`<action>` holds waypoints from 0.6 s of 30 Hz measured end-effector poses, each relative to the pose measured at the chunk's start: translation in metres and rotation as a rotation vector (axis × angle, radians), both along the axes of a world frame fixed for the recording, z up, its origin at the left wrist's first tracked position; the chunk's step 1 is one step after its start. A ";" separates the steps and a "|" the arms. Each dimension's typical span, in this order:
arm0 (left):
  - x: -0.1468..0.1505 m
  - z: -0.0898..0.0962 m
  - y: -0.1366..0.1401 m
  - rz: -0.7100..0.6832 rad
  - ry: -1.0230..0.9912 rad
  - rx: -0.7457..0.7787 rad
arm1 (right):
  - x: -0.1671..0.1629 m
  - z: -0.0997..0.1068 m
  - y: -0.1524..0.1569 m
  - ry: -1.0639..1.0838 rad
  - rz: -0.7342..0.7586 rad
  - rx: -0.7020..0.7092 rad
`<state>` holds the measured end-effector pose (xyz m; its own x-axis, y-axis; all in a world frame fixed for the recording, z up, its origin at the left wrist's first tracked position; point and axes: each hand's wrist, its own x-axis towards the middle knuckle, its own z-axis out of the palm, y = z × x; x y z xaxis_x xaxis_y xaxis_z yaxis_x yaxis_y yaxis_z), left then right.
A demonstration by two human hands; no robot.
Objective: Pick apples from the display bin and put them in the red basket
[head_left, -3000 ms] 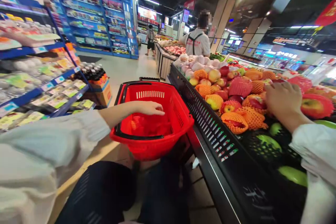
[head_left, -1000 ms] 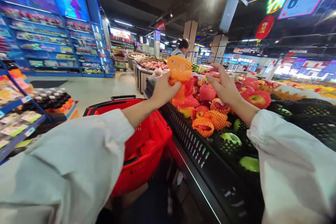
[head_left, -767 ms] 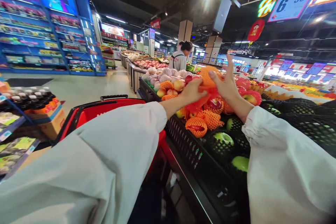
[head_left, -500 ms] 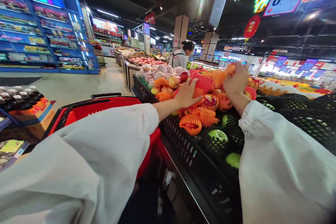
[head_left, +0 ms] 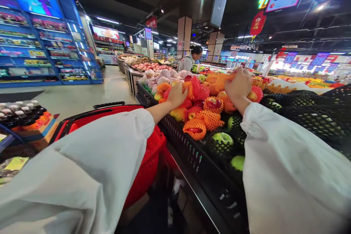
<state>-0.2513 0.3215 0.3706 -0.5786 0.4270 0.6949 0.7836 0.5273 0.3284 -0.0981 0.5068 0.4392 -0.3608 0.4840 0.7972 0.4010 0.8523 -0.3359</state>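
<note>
My left hand (head_left: 177, 95) is closed at the left side of the apple pile, its fingertips on a red and orange foam fruit net (head_left: 195, 88). Whether fruit is inside that net I cannot tell. Farther right, my right hand (head_left: 239, 85) pinches an orange foam net (head_left: 221, 81) that stretches to the left. Between and below my hands lie red-yellow apples in netting, among them a netted apple (head_left: 214, 104) and a nearer orange-netted apple (head_left: 194, 128). Green apples (head_left: 221, 139) in black nets lie in front of my right wrist.
A red shopping basket (head_left: 146, 175) stands below my left forearm, against the black produce crate (head_left: 186, 150). White-capped bottles (head_left: 20, 111) stand at far left. A person (head_left: 189, 60) bends over produce farther back. Black-netted fruit (head_left: 318, 117) fills the right side.
My left hand has moved left, and its spread fingers have closed on the foam net. My right hand has come slightly lower, still gripping the orange net. The view has shifted a little.
</note>
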 end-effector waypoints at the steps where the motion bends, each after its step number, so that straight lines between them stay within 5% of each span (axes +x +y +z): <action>1: -0.003 0.001 0.006 0.029 -0.018 0.076 | 0.000 -0.002 0.001 -0.006 0.001 0.013; 3: -0.007 0.000 0.016 0.062 -0.084 0.148 | 0.001 -0.004 0.001 -0.041 -0.004 0.007; 8: -0.012 -0.009 0.020 0.020 -0.240 -0.090 | 0.004 -0.004 -0.003 -0.123 -0.035 -0.016; 14: -0.021 0.008 -0.023 -0.162 -0.110 -0.105 | 0.001 -0.006 -0.004 -0.199 -0.031 -0.015; 18: -0.026 0.016 -0.052 -0.226 -0.054 0.032 | 0.001 -0.011 -0.007 -0.332 -0.042 -0.079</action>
<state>-0.2776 0.2694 0.3865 -0.5075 0.5281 0.6809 0.8615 0.3287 0.3871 -0.0974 0.5002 0.4278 -0.5730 0.5594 0.5989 0.5336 0.8094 -0.2453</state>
